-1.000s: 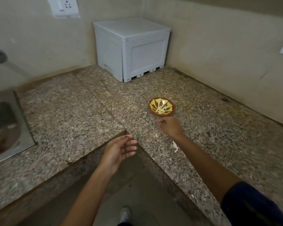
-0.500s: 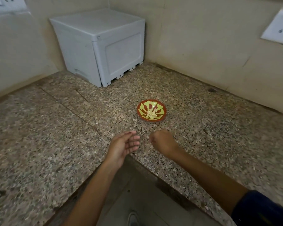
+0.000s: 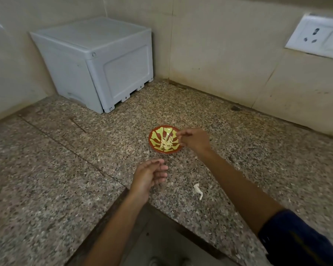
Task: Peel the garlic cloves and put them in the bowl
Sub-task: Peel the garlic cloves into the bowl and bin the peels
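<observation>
A small red bowl [image 3: 156, 135] with a yellow-green pattern sits on the granite counter. Several pale peeled garlic cloves [image 3: 166, 143] lie in its middle. My right hand [image 3: 194, 140] hovers over the bowl's right rim, fingers spread and pointing left, with nothing visible between them. My left hand [image 3: 149, 176] hangs below the bowl near the counter's inner corner, palm turned right, fingers loosely curled and holding nothing. A scrap of white garlic skin [image 3: 198, 191] lies on the counter between my forearms.
A grey plastic box [image 3: 96, 62] stands in the back corner against the tiled walls. A white wall socket [image 3: 315, 36] is at the upper right. The counter is L-shaped; its inner edge [image 3: 123, 192] drops to the floor just under my left wrist.
My right hand has moved from beside my left hand up to the bowl and its fingers have spread apart. The left hand stays near the counter corner. The view has come closer.
</observation>
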